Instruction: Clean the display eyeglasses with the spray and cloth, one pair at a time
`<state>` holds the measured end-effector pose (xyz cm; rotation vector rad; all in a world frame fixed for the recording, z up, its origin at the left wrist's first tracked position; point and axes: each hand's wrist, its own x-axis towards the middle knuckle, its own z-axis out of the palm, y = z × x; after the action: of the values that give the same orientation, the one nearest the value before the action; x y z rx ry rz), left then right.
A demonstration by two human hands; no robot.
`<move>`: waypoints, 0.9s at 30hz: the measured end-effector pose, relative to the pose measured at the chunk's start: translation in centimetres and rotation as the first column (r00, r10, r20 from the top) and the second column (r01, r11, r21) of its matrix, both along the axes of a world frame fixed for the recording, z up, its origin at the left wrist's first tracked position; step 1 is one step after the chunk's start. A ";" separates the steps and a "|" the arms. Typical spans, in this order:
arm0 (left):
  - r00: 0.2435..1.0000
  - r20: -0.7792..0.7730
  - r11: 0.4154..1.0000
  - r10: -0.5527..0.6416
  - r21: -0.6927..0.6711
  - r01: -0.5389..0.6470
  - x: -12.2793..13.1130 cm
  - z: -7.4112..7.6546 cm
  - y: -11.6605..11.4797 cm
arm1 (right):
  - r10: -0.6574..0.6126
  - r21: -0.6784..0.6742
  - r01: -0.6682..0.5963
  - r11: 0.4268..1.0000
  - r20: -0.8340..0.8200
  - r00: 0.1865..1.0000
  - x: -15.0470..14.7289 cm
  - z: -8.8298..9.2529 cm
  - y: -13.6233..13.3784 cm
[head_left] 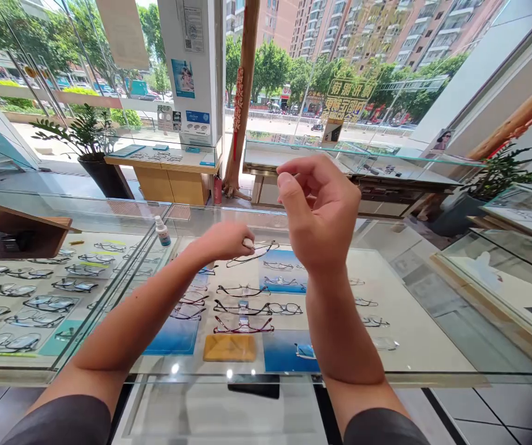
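Observation:
My left hand reaches over the glass display counter, its fingers closed. A thin dark-rimmed pair of eyeglasses sits tilted at its fingertips and appears gripped there; part of the frame is hidden by the hand. My right hand is raised higher, to the right, with curled fingers and the thumb close to the index finger. Whatever may be between those fingertips is too small to make out. Below the hands, inside the counter, several eyeglasses lie in rows, near an orange-yellow case.
A small white spray bottle stands on the glass at the left. Another display case of eyeglasses adjoins it, with a brown wooden stand above. Potted plants, a wooden post and more glass cases stand by the windows.

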<state>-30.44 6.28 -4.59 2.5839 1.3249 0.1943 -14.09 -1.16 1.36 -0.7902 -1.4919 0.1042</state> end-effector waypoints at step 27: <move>0.324 0.935 0.982 -0.140 0.173 -0.075 -4.2 6.2 -4.4 | 0.383 -0.244 -0.411 0.879 -0.154 0.911 -1.2 0.2 0.4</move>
<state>-34.67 1.91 1.61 1.8658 0.7381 1.6270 -15.29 -0.80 1.52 -0.6703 -1.5432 0.6642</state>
